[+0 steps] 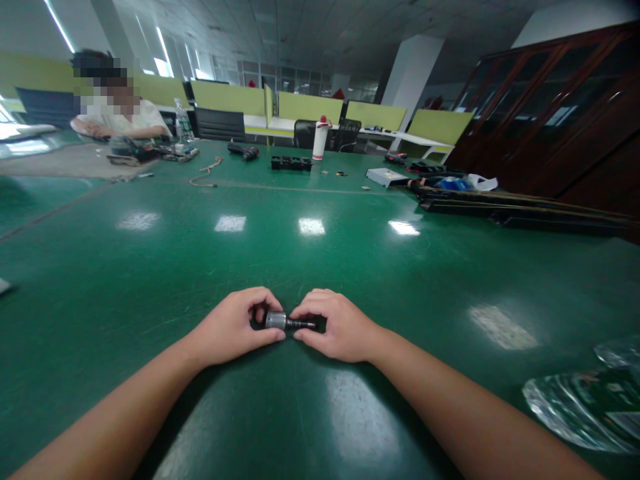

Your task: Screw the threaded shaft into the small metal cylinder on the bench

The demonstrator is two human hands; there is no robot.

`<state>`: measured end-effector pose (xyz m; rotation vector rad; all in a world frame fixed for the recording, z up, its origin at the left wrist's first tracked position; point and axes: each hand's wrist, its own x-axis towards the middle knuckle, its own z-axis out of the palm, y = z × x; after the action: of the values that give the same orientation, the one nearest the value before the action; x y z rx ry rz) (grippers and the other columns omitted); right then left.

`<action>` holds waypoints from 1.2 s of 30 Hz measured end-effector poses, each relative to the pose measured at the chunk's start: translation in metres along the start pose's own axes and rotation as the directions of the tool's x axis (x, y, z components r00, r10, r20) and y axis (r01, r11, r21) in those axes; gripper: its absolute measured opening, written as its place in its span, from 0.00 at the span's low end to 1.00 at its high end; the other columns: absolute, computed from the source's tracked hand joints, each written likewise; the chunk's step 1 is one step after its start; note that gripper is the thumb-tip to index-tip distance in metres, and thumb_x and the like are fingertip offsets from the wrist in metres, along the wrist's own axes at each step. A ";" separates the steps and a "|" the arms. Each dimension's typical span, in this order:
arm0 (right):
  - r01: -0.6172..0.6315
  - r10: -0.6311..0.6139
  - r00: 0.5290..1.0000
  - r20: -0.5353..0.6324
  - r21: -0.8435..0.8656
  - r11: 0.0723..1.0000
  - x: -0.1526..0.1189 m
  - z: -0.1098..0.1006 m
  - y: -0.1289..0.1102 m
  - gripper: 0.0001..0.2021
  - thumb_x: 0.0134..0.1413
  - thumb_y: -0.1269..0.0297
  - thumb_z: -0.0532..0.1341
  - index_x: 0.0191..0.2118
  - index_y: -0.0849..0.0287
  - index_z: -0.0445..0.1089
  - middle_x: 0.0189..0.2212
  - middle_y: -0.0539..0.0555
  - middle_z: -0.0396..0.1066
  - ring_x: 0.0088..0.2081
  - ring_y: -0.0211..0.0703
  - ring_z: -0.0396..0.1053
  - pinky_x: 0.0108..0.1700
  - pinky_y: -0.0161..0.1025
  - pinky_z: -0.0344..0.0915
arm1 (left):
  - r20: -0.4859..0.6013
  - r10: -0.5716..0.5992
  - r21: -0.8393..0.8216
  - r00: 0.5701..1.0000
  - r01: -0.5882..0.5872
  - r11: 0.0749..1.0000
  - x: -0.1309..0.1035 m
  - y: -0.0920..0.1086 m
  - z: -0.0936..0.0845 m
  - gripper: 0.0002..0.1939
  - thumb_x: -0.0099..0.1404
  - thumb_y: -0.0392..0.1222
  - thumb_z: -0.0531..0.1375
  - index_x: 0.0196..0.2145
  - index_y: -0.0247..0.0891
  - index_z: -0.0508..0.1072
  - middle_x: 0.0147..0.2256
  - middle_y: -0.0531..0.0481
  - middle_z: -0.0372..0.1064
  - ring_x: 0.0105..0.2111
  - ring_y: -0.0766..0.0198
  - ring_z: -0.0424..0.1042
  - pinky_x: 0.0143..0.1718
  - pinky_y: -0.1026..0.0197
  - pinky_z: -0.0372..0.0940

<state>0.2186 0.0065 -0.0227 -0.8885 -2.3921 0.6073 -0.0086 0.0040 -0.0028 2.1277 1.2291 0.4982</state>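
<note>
A small motor-like part, a silver metal cylinder (276, 321) with a thin dark ribbed shaft (303, 324), lies level at the middle front, low over the tabletop. Around the cylinder end curl the thumb and fingers of my left hand (240, 327). My right hand (337, 327) closes from the other side, its thumb and fingertips about the shaft, whose tip points toward the palm. Whether the part rests on the green table (260, 260) is hard to tell.
Plastic bottles (585, 407) lie at the right front. Farther back stand a white bottle (320, 140), a black block (291, 163), a power drill (243, 151) and a metal box (386, 177). Long dark parts (465, 202) are piled at the right. Another person (120, 117) sits at the far left.
</note>
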 end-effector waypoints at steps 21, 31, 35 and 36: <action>-0.051 0.049 0.998 -0.048 -0.030 0.998 0.001 0.000 0.001 0.06 0.48 0.65 0.69 0.32 0.59 0.73 0.27 0.49 0.72 0.32 0.38 0.67 0.38 0.37 0.59 | -0.009 0.000 0.010 1.000 0.000 1.000 0.000 0.000 0.001 0.12 0.56 0.47 0.65 0.35 0.38 0.73 0.28 0.54 0.66 0.29 0.64 0.66 0.30 0.64 0.58; -0.057 0.056 0.998 -0.041 -0.022 0.998 0.001 -0.001 0.001 0.06 0.47 0.67 0.69 0.32 0.59 0.73 0.27 0.49 0.71 0.31 0.37 0.67 0.38 0.36 0.59 | 0.001 0.000 0.016 1.000 0.000 1.000 0.000 -0.001 0.000 0.12 0.57 0.47 0.65 0.35 0.38 0.73 0.28 0.54 0.67 0.29 0.64 0.67 0.30 0.64 0.59; -0.058 0.058 0.998 -0.038 -0.020 0.998 0.002 -0.002 0.000 0.05 0.47 0.67 0.68 0.32 0.59 0.73 0.26 0.49 0.71 0.31 0.37 0.67 0.37 0.36 0.59 | -0.002 0.001 0.010 1.000 -0.001 1.000 -0.001 -0.002 0.001 0.13 0.57 0.48 0.65 0.36 0.38 0.73 0.28 0.54 0.66 0.29 0.63 0.67 0.30 0.64 0.59; -0.060 0.060 0.998 -0.038 -0.020 0.998 0.002 -0.002 0.000 0.05 0.47 0.67 0.68 0.31 0.59 0.73 0.26 0.49 0.71 0.31 0.37 0.67 0.37 0.36 0.59 | -0.003 0.002 0.011 1.000 -0.002 1.000 -0.001 -0.002 0.001 0.13 0.58 0.48 0.65 0.36 0.38 0.73 0.28 0.54 0.66 0.29 0.63 0.67 0.30 0.64 0.59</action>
<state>0.2179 0.0080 -0.0206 -0.9752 -2.3498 0.5842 -0.0098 0.0039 -0.0045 2.1378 1.2342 0.4964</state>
